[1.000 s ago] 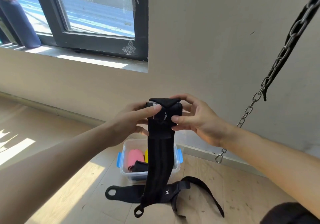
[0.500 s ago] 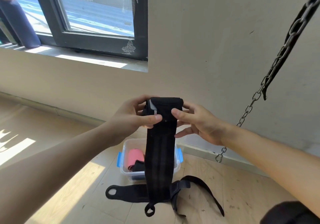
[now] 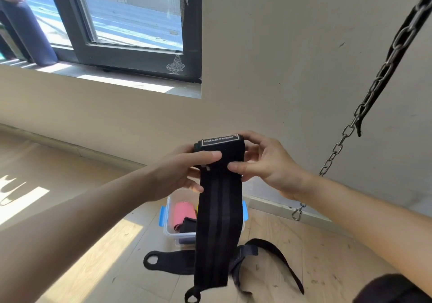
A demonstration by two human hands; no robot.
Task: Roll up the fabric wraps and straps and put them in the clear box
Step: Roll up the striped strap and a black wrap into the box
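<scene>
Now the wrap has rolled another turn, label up. Left hand and right hand pinch its roll above the box; the long hanging tail likely needs more rolling.

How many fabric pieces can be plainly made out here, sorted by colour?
Black: 3: the wrap gripped by the left hand and right hand, a piece in the box, and the strap on the floor, which may be two.
Pink: 1: a roll in the box.
Total: 4; the wrap hides part of the box.
</scene>
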